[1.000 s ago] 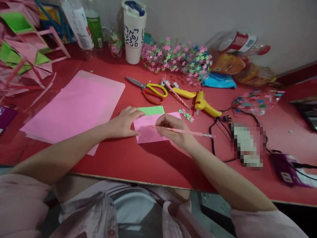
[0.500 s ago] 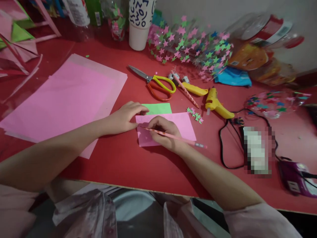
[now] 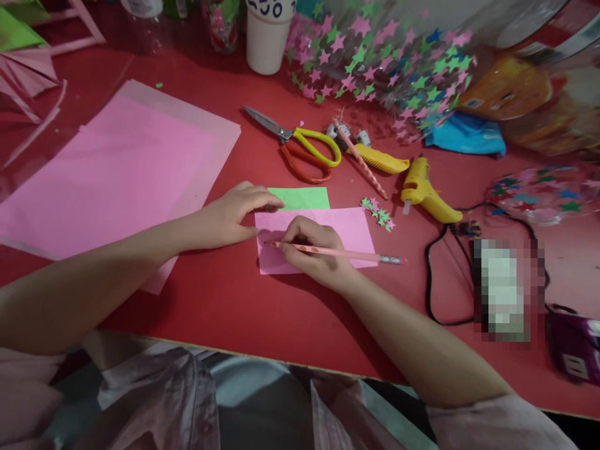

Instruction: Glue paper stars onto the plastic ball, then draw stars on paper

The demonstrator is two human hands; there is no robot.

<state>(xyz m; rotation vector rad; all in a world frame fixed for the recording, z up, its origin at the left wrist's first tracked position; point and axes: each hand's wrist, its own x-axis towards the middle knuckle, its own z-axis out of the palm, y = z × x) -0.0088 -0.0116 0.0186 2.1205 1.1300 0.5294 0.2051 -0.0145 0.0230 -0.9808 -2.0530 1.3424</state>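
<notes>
My right hand (image 3: 312, 247) is closed around a pink pencil (image 3: 347, 254), its tip near the left part of a small pink sheet of paper (image 3: 359, 234). The hand rests on that sheet. Fingers apart, my left hand (image 3: 241, 215) lies at the sheet's upper left, the thumb by its left edge and the fingertips on a green piece of paper (image 3: 304, 198). The green piece shows just behind the pink sheet, partly covered. Small green and pink paper stars (image 3: 379, 214) lie right of the papers.
Large pink sheets (image 3: 122, 169) lie at left. Behind the papers are scissors (image 3: 285, 134), a second pencil (image 3: 363, 164), a yellow utility knife (image 3: 379, 159) and a yellow glue gun (image 3: 429, 194) with a black cord. A white cup (image 3: 266, 44) and a star-filled clear bag (image 3: 375, 62) stand behind.
The view has shifted slightly, moving the back items up and the right-hand items rightward. The pencil in my right hand has tilted to lie more level. Both hands stay at the papers.
</notes>
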